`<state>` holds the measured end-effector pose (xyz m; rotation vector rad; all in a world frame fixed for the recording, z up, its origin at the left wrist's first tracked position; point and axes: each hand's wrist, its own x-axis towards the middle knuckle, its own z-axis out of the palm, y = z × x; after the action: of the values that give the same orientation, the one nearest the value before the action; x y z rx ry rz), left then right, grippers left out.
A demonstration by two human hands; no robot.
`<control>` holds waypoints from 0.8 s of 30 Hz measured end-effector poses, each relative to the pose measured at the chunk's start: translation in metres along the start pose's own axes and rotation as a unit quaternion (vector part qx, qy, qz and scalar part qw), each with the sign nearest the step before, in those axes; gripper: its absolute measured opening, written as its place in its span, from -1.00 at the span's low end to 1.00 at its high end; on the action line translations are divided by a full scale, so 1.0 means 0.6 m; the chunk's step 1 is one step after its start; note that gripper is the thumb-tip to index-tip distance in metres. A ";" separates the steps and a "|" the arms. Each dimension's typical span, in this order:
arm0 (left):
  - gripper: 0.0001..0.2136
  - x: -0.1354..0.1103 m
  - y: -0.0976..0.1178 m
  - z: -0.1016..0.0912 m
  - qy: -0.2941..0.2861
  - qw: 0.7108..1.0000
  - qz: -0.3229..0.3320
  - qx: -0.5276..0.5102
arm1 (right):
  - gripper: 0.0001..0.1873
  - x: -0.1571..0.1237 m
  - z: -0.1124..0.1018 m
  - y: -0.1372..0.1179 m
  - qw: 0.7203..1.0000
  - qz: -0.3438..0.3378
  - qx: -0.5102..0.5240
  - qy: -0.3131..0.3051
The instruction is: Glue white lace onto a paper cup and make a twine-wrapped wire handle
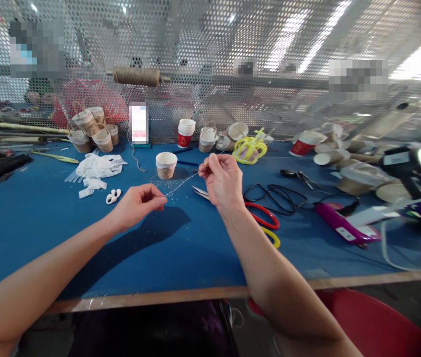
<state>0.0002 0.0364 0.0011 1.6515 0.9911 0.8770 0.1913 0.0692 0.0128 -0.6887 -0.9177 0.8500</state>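
Observation:
My left hand (139,202) is closed in a pinch on one end of a thin pale thread (181,184). My right hand (222,178) pinches the other end, fingers pressed together, so the thread runs taut between them above the blue table (84,238). A small twine-wrapped paper cup (166,165) stands just behind the thread. Scissors with red and yellow handles (262,220) lie under and right of my right wrist.
Wrapped cups (91,130) pile at back left, white ribbon scraps (97,168) near them. A red cup stack (185,133), a yellow crown shape (249,148), black scissors (299,176), black cord (277,196) and a purple glue gun (344,225) lie to the right. A mesh screen stands behind.

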 end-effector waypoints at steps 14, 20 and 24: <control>-0.82 -0.004 -0.001 0.003 -0.117 0.990 -0.046 -0.071 | -0.76 -0.004 0.001 0.000 1.000 0.007 -0.003 -0.026; -0.87 -0.003 0.002 0.009 0.071 0.961 0.067 0.258 | -0.79 -0.009 0.007 0.004 0.998 -0.025 -0.062 -0.005; -0.84 -0.001 0.002 0.004 -0.064 0.993 -0.059 -0.085 | -0.78 -0.001 0.000 0.003 1.000 0.001 -0.014 -0.014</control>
<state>0.0023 0.0349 0.0014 1.4707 0.8902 0.7468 0.1905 0.0696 0.0109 -0.7036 -0.9558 0.8515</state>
